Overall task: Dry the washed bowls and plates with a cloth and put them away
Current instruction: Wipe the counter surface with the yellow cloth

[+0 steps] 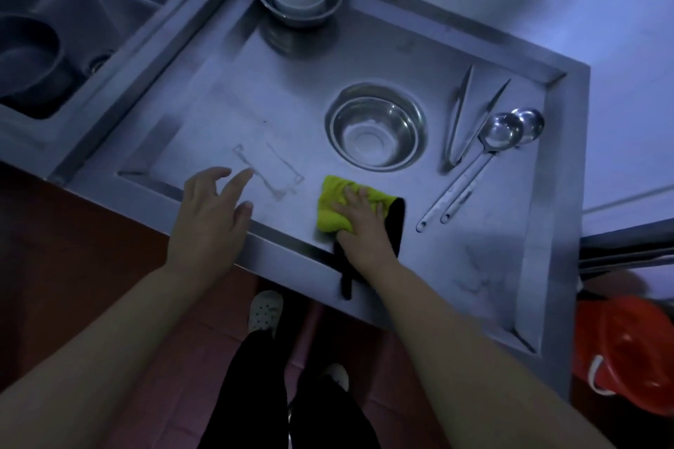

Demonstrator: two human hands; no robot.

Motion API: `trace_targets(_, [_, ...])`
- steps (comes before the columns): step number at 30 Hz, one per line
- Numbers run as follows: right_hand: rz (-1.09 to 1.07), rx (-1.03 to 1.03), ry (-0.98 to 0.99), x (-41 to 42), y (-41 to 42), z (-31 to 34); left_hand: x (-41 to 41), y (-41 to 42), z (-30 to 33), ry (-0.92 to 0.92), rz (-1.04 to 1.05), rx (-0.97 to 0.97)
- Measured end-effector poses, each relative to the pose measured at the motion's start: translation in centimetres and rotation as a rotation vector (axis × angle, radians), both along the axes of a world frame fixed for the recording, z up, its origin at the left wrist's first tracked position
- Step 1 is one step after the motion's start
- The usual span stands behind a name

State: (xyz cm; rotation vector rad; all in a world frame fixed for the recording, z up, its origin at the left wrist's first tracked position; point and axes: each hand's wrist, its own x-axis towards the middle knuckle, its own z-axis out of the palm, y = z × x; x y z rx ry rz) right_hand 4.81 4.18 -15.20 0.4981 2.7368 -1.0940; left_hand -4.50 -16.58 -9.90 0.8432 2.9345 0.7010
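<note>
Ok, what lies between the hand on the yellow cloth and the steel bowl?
Only bare steel counter, in the head view. The right hand presses the yellow cloth; the steel bowl sits just beyond.

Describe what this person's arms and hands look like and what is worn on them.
Both forearms are bare, with no sleeves in view. The left hand and right hand wear no gloves, and no rings, watch or bracelets are visible. The dim light hides finer detail.
</note>
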Motion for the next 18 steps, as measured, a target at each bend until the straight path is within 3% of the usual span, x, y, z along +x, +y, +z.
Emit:
trace_targets(2, [0.123,-0.168,-0.029,0.3,-2.9,1.0,0.5,-0.6,0.4,0.000,0.062,-0.009])
trace_targets(4, [0.234,-0.170,-0.039,0.3,-5.9,1.7,1.0,-0.8,0.7,-0.007,0.109,-0.019])
trace_targets(8, [0.439,0.282,0.011,2.1,-8.6,1.6,1.7,0.1,1.3,0.004,0.110,-0.048])
trace_targets(13, [0.352,0.315,0.070,8.6,-4.3,1.5,3.3,4.2,1.4,-0.039,0.044,-0.056])
trace_targets(18, [0.189,0.313,-0.081,17.6,3.1,2.4,7.0,11.9,2.3,-0.068,-0.143,-0.007])
